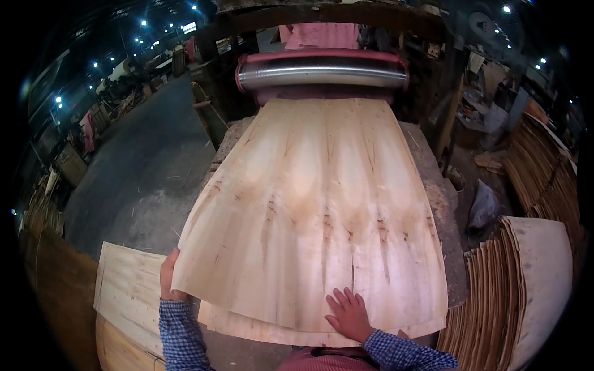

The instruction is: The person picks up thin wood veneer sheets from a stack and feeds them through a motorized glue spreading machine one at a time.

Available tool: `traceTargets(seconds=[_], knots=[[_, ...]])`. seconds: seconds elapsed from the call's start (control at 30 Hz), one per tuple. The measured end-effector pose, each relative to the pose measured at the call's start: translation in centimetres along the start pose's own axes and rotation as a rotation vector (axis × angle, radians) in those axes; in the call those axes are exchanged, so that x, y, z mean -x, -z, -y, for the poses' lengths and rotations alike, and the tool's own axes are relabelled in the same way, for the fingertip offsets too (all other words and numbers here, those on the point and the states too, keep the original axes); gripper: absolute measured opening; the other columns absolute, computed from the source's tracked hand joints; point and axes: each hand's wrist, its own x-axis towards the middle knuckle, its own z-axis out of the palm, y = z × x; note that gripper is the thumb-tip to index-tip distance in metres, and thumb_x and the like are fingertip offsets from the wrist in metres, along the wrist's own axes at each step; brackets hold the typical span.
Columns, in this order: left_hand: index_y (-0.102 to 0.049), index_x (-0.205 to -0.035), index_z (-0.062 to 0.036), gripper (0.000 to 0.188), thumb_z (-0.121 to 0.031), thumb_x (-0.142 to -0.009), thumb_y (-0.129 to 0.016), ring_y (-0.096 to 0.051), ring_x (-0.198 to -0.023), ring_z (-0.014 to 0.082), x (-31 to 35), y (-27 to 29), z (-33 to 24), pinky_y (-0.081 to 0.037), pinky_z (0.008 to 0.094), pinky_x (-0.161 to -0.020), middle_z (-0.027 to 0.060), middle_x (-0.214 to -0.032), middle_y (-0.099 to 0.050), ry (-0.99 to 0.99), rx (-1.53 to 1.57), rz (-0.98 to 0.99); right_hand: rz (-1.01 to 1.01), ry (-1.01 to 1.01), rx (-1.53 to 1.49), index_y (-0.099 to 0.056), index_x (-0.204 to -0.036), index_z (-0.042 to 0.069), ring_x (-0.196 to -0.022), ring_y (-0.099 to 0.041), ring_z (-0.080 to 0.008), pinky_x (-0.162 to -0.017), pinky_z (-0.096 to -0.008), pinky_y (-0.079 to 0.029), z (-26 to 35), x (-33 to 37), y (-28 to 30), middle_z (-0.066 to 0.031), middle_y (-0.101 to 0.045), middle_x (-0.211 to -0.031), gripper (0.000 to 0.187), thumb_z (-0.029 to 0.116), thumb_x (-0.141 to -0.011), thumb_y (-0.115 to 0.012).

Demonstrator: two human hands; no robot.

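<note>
A large pale wood veneer sheet with brown knots and streaks lies in front of me, its far end at the rollers of a machine. My left hand grips the sheet's near left edge, which is lifted and curled; its fingers are partly hidden behind the edge. My right hand lies flat on the sheet near its front edge, fingers spread. Beneath it, another veneer sheet shows along the front. The shiny metal roller spans the far end, with pink-red parts above and below it.
Stacked veneer sheets stand at the right, with a taller stack behind. More veneer sheets lie at the lower left. A grey floor aisle runs along the left. A plastic bag sits right of the machine's table.
</note>
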Motion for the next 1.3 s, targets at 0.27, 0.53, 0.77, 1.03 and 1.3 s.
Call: traceTargets(seconds=[0.27,0.53,0.77,1.03,1.3], knots=[[-0.05,-0.133,0.0059,0.049,-0.031,-0.101,-0.046,-0.062,-0.114,0.0307,-2.4,-0.1,0.9,-0.048,0.0407,-0.101,0.0203,-0.128,-0.061,-0.035,0.006,0.035,0.103,0.055,-0.05,-0.05,-0.139,0.016,-0.132,-0.039,-0.0395,-0.101,-0.0605,-0.035,-1.4,1.5,1.5,-0.0123,-0.044,-0.145,0.072,0.053,-0.079,-0.068],[-0.053,-0.128,0.0042,0.036,-0.017,-0.1,-0.047,-0.069,-0.095,0.0234,-6.5,7.3,1.9,-0.057,0.035,-0.08,0.0165,-0.112,-0.068,0.17,-0.399,-0.065,0.097,-0.056,0.057,-0.049,-0.141,0.026,-0.137,-0.036,-0.0355,-0.105,-0.0638,-0.03,-9.6,-3.8,0.4,-0.0095,-0.04,-0.149,0.068,0.052,-0.081,-0.068],[-0.064,-0.11,-0.0025,0.025,-0.017,-0.09,-0.066,-0.065,-0.076,0.0139,0.8,12.7,7.1,-0.051,0.0257,-0.062,0.0058,-0.098,-0.069,0.099,-0.769,-0.507,0.043,-0.115,0.092,-0.048,-0.142,0.02,-0.14,-0.033,-0.0358,-0.108,-0.0629,-0.027,-18.2,-15.0,-1.9,-0.0137,-0.038,-0.151,0.067,0.049,-0.084,-0.066],[-0.07,-0.102,0.0012,0.041,-0.03,-0.075,-0.071,-0.069,-0.088,0.0308,3.1,17.5,11.5,-0.053,0.0391,-0.079,0.0209,-0.096,-0.07,0.054,-1.535,-0.673,-0.153,-0.306,0.071,-0.051,-0.137,0.012,-0.139,-0.034,-0.038,-0.111,-0.0558,-0.028,-14.8,-15.9,-4.9,-0.0156,-0.042,-0.149,0.051,0.031,-0.092,-0.06],[-0.072,-0.077,-0.0033,0.031,-0.034,-0.08,-0.074,-0.062,-0.058,0.0171,1.5,19.7,7.0,-0.05,0.0342,-0.057,0.0079,-0.066,-0.067,0.24,-1.394,-0.519,-0.132,-0.224,-0.042,-0.057,-0.13,0.007,-0.134,-0.04,-0.041,-0.107,-0.0552,-0.032,-1.8,2.2,-2.5,-0.0172,-0.049,-0.141,0.046,0.021,-0.087,-0.063]])
